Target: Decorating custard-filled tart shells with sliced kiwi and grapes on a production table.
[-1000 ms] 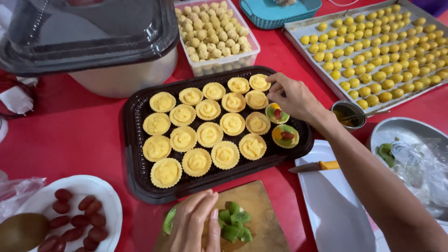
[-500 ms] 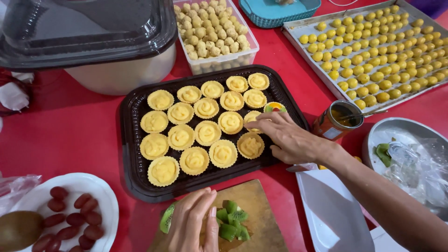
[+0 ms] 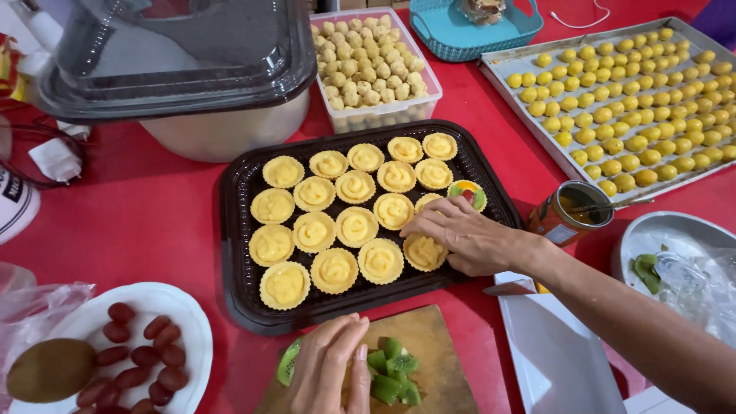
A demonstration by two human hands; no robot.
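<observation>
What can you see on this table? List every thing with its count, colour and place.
Tart tray: one, black, centre.
Custard tarts: about seventeen, yellow, in tray.
Fruit-topped tart: one, tray's right edge.
Kiwi pieces: several, green, on cutting board.
Grapes: many, red, on white plate.
Whole kiwi: one, brown, lower left.
Pastry balls: many, beige, clear tub.
Baking tray: one, yellow pastries, upper right.
Left hand: at kiwi pieces.
Right hand: on tarts.

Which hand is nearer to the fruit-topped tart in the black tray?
Right. The right hand rests just below the fruit-topped tart; the left hand is far off on the cutting board.
</observation>
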